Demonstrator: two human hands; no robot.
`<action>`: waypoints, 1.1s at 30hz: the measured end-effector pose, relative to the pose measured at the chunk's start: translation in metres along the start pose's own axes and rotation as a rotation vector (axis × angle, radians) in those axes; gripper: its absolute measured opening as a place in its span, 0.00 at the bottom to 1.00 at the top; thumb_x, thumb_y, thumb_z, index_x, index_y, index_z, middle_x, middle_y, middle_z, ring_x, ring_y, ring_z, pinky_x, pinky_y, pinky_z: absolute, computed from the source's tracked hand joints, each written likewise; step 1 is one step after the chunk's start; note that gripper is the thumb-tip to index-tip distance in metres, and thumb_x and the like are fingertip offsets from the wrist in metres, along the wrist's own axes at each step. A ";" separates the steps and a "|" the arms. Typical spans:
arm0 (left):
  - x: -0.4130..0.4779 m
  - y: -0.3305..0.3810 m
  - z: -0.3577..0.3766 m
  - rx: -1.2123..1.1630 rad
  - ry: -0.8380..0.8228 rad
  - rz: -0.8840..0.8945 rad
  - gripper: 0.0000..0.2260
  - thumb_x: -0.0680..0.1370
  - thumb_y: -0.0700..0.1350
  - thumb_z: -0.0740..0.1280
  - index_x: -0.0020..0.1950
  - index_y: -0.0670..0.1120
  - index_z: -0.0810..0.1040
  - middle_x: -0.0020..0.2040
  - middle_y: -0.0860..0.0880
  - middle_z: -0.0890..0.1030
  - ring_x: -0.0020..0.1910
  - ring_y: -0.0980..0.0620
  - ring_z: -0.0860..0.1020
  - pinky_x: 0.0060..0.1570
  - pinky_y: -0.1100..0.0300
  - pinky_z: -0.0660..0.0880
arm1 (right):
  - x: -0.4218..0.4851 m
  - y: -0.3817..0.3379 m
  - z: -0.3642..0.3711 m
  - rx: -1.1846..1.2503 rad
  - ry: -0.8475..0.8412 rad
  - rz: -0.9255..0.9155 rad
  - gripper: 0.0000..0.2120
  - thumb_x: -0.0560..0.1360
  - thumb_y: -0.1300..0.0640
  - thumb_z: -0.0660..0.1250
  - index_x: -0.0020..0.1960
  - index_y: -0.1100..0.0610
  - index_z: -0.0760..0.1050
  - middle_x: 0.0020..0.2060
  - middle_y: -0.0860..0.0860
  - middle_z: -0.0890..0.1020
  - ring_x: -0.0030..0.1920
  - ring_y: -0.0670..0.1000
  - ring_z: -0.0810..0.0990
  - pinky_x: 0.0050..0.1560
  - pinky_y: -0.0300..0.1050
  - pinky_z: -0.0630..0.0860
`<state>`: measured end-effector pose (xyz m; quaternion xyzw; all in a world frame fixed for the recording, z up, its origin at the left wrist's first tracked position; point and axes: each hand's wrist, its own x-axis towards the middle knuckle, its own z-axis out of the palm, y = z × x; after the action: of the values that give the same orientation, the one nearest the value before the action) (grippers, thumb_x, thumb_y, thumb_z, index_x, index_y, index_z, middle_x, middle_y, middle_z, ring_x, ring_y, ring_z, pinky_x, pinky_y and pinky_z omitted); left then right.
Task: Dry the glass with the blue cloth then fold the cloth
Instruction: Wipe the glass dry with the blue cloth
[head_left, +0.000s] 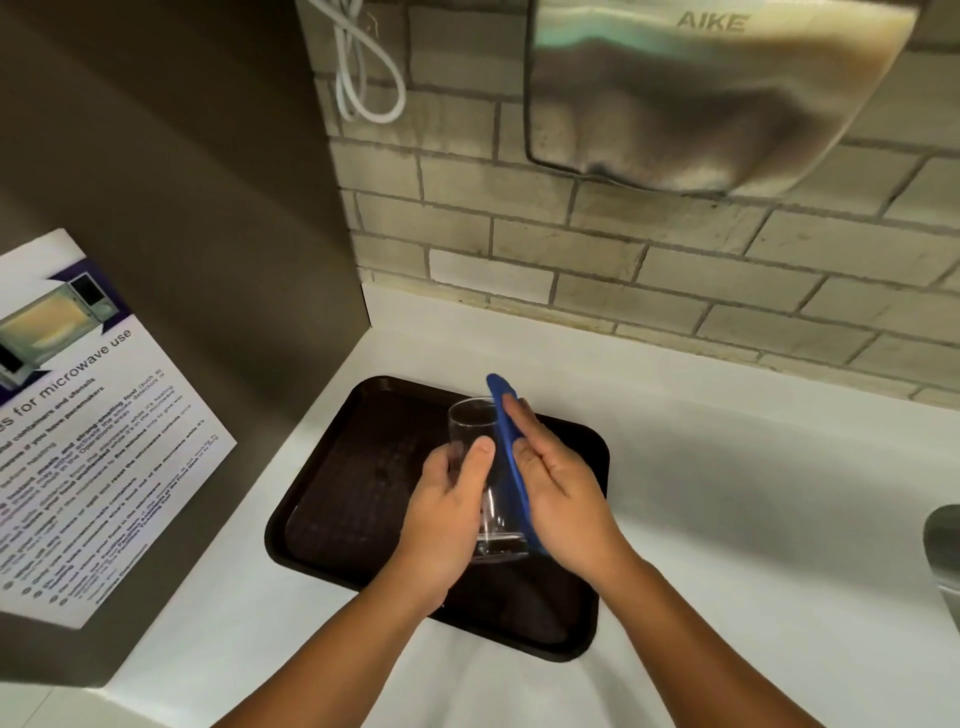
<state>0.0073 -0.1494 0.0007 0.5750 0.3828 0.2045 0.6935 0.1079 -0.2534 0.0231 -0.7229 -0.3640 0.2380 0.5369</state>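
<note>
Overhead, the head view shows the left hand (452, 512) wrapped around the clear glass (480, 478), tilted above the dark tray (332, 499) on the white surface (727, 519). The right hand (563, 488) presses the blue cloth (511, 457) flat against its side. Glass looks slick and breakable, so a low, firm hold seems wise; the soft cloth is mostly hidden behind the palm.

I am seeing the glass (475, 467) hanging over the tray (332, 499), left hand (447, 514) left of it, cloth (511, 467) and right hand (563, 493) pressing its right side.
</note>
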 end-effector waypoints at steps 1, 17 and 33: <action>0.000 -0.002 0.000 0.033 0.005 0.024 0.12 0.85 0.63 0.67 0.62 0.58 0.79 0.47 0.54 0.89 0.42 0.66 0.87 0.37 0.71 0.80 | -0.001 0.000 0.001 -0.035 0.002 -0.016 0.27 0.91 0.59 0.58 0.77 0.27 0.63 0.83 0.36 0.62 0.68 0.15 0.63 0.72 0.21 0.64; -0.005 -0.003 -0.011 -0.067 -0.025 -0.013 0.23 0.77 0.68 0.69 0.65 0.56 0.82 0.53 0.52 0.92 0.52 0.52 0.91 0.46 0.58 0.86 | -0.002 0.007 0.004 -0.143 0.195 0.028 0.24 0.88 0.62 0.63 0.80 0.42 0.73 0.66 0.38 0.85 0.56 0.35 0.86 0.57 0.32 0.83; 0.001 0.010 -0.023 -0.436 -0.232 -0.269 0.33 0.79 0.64 0.69 0.74 0.41 0.82 0.56 0.35 0.89 0.55 0.42 0.88 0.58 0.45 0.86 | -0.020 0.006 0.013 -0.022 0.270 -0.067 0.20 0.87 0.63 0.67 0.76 0.48 0.79 0.67 0.48 0.81 0.66 0.46 0.83 0.68 0.41 0.80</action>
<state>-0.0079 -0.1316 0.0093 0.3758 0.3204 0.1210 0.8611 0.0878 -0.2624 0.0129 -0.7417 -0.3152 0.1161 0.5806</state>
